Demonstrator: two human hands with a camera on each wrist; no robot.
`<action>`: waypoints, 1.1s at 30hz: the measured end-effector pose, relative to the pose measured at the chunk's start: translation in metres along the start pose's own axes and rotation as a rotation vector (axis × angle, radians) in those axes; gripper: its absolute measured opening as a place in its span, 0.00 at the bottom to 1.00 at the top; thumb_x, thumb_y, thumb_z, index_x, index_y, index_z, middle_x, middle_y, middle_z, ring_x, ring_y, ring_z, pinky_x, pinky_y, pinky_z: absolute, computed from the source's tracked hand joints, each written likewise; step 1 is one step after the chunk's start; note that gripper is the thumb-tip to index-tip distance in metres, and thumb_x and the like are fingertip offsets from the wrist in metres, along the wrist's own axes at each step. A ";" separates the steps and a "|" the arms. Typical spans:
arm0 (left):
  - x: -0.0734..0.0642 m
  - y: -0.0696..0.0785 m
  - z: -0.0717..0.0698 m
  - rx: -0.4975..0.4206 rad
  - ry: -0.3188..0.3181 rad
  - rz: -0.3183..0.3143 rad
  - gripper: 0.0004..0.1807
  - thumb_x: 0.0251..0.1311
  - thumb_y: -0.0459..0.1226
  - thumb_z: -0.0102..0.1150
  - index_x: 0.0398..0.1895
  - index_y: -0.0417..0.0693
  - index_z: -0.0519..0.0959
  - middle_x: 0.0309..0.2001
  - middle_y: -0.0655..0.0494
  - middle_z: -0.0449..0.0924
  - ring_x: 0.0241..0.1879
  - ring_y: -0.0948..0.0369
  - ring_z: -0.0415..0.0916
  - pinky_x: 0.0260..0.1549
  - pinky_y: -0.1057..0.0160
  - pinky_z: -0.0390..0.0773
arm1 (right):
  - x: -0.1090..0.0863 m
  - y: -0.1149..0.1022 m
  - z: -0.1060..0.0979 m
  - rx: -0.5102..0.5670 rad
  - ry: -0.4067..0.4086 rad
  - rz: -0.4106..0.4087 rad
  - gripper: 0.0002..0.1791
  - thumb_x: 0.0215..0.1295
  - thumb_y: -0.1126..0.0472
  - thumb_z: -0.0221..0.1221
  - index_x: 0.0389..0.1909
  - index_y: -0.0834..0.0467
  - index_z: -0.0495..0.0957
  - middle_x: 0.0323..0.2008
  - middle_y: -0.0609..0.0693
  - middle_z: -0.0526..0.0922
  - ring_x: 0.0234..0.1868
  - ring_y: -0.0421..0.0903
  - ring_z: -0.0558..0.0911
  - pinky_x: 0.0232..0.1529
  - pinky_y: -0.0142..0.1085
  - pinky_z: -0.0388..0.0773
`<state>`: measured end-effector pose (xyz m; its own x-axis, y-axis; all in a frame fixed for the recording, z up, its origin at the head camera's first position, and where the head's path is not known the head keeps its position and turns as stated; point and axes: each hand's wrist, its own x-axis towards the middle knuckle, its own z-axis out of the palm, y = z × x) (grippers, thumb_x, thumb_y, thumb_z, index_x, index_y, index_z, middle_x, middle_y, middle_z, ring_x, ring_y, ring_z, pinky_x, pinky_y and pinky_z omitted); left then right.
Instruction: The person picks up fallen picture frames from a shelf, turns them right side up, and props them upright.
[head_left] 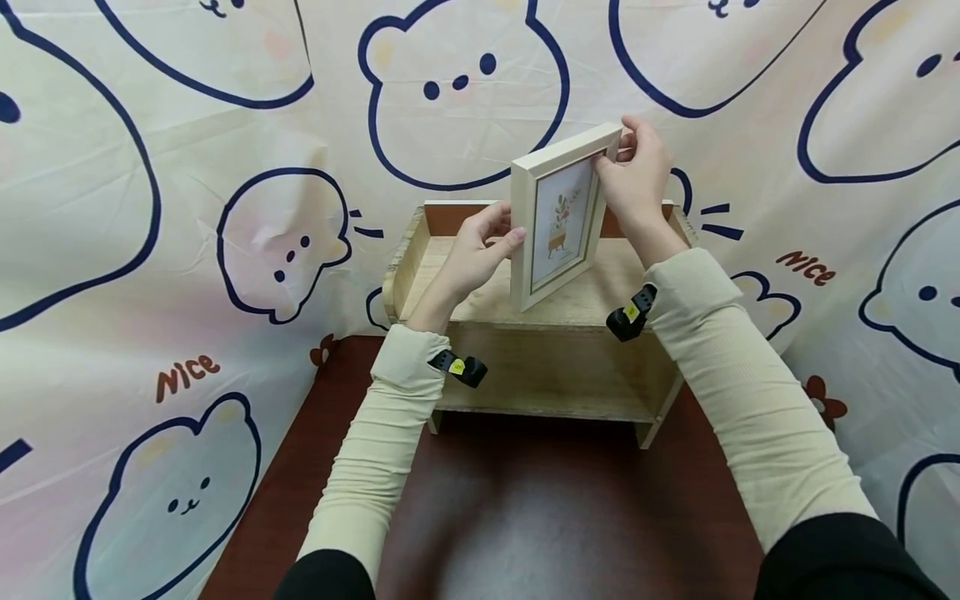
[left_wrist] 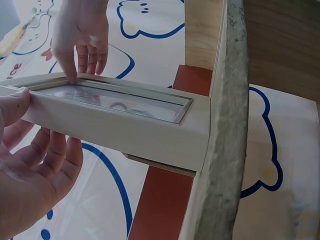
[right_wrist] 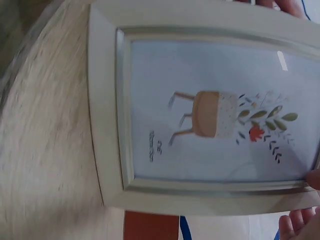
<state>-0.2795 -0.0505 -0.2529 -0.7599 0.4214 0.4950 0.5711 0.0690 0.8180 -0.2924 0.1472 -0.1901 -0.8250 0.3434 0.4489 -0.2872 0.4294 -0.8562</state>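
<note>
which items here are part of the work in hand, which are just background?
In play:
picture frame, standing on the shelf's top board
wooden shelf
left hand, holding the frame's left edge
right hand, pinching its top right corner

Background:
bear-print cloth
dark red tabletop

Staged tabletop set rather than a lived-in room, bear-print cloth backdrop (head_left: 150, 208) draped behind and beside my work area, dark red tabletop (head_left: 525, 508), small wooden shelf unit (head_left: 555, 358), cameras strapped to my wrists (head_left: 457, 367)
</note>
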 end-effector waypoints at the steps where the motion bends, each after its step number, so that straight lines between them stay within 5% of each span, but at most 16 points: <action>1: 0.000 0.000 0.000 0.004 0.002 0.002 0.19 0.64 0.31 0.48 0.58 0.36 0.67 0.47 0.42 0.73 0.45 0.56 0.71 0.39 0.60 0.75 | -0.001 -0.001 0.000 0.030 0.002 0.018 0.27 0.58 0.66 0.55 0.61 0.57 0.65 0.42 0.47 0.70 0.41 0.38 0.69 0.44 0.29 0.69; 9: -0.002 -0.001 0.002 -0.004 0.021 0.005 0.19 0.64 0.32 0.47 0.57 0.36 0.67 0.46 0.43 0.73 0.44 0.56 0.71 0.37 0.62 0.74 | -0.014 -0.011 0.002 0.181 -0.001 0.138 0.24 0.59 0.53 0.57 0.54 0.56 0.64 0.48 0.45 0.65 0.46 0.37 0.65 0.45 0.29 0.65; 15: -0.002 0.000 0.003 -0.007 0.035 -0.003 0.19 0.64 0.32 0.48 0.58 0.37 0.67 0.47 0.43 0.73 0.45 0.57 0.71 0.38 0.62 0.73 | -0.023 -0.017 0.006 0.125 -0.033 0.153 0.32 0.53 0.41 0.60 0.50 0.59 0.63 0.49 0.45 0.60 0.48 0.38 0.61 0.47 0.28 0.62; 33: -0.002 -0.001 0.010 -0.004 0.066 0.000 0.19 0.63 0.33 0.51 0.58 0.39 0.69 0.46 0.45 0.74 0.43 0.57 0.71 0.37 0.63 0.73 | -0.023 -0.026 0.005 0.168 -0.107 0.283 0.32 0.55 0.43 0.60 0.57 0.58 0.71 0.54 0.51 0.71 0.55 0.43 0.67 0.56 0.35 0.62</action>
<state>-0.2750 -0.0426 -0.2577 -0.7790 0.3608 0.5128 0.5698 0.0659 0.8191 -0.2688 0.1241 -0.1792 -0.9273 0.3357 0.1655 -0.1082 0.1829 -0.9772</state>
